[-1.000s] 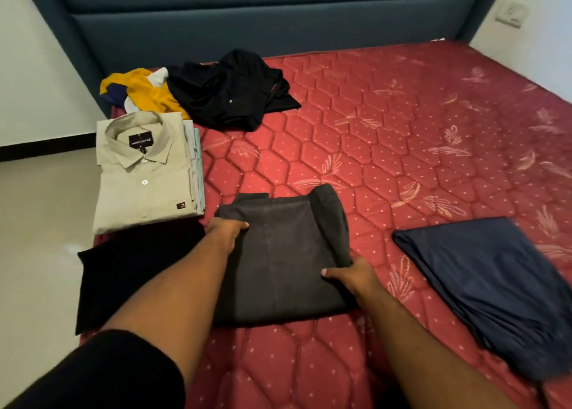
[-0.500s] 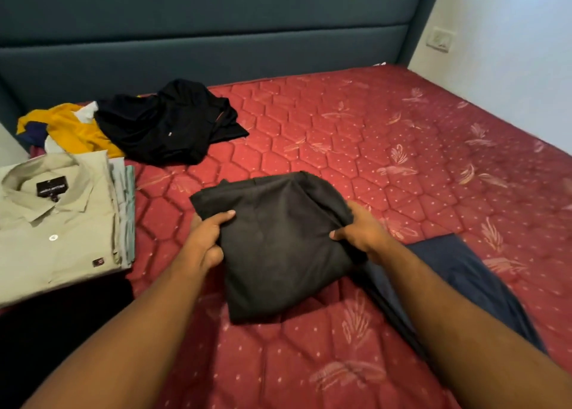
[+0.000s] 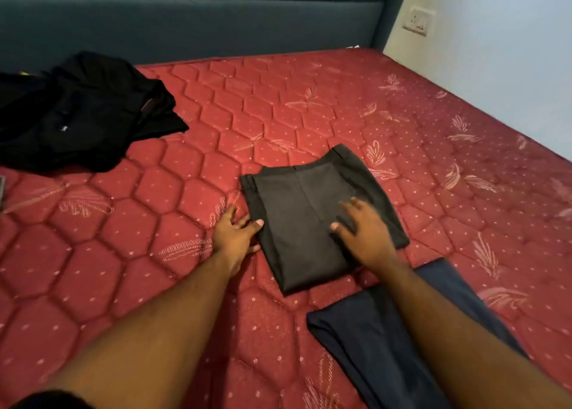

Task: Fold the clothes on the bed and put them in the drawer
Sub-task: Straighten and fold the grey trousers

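Here, at the far left edge of the red quilted mattress (image 3: 130, 247), a sliver of a pale folded item barely enters view, too cut off to identify. Just past it, toward the dark blue padded headboard (image 3: 192, 22), lies a crumpled heap of black clothing (image 3: 77, 114), unfolded, with a small pale tag showing on its front and a hint of yellow fabric peeking out behind its upper left corner. Moving toward the middle, the left hand (image 3: 236, 235) rests on the mattress right at the left edge of the folded dark grey trousers (image 3: 303, 217); its fingers are spread and fairly straight, the thumb touching the edge of the cloth, gripping nothing. The trousers lie flat on the bed in a neat, slightly tilted rectangle, waistband toward the headboard. On top of their right half sits the right hand (image 3: 362, 232), palm down with the fingers extended and splayed, pressing the fabric flat rather than grasping it; the fingers are a little blurred. Below and to the right, partly under the right forearm, a navy blue garment (image 3: 371, 346) lies on the mattress, close to the trousers' near corner. At the far right, a pale wall carries a white switch plate (image 3: 418, 22).
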`<state>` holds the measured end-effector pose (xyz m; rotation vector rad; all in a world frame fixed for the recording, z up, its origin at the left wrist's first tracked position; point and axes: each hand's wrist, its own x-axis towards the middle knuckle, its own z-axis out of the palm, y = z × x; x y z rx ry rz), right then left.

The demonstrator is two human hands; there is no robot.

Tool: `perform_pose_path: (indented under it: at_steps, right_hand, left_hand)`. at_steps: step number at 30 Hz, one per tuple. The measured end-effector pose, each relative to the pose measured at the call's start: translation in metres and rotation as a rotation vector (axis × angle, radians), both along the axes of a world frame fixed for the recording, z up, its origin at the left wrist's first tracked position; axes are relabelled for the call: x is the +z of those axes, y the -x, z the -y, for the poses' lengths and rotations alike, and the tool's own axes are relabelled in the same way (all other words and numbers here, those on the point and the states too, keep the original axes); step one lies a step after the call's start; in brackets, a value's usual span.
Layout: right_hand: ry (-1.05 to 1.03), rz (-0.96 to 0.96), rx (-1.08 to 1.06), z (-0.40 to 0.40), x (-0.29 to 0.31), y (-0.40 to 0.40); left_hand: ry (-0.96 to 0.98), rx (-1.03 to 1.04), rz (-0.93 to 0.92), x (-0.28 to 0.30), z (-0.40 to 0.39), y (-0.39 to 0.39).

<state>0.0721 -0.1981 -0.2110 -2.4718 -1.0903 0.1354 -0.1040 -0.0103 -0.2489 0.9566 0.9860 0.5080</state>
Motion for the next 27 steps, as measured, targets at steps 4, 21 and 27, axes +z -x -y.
perform_pose_path:
  at_steps: [4, 21, 27]
  right_hand:
    - [0.260, 0.019, 0.037, -0.007, -0.036, 0.032]
    - [0.283, 0.143, 0.620, -0.276, -0.007, 0.200]
    - [0.159, 0.234, 0.624, -0.412, -0.032, 0.221]
  left_hand:
    - [-0.107, -0.128, 0.008, -0.001, -0.004, 0.000]
    - [-1.039, -0.298, -1.156, -0.023, -0.205, 0.212]
    - [-1.224, -0.072, -1.168, -0.059, -0.210, 0.208]
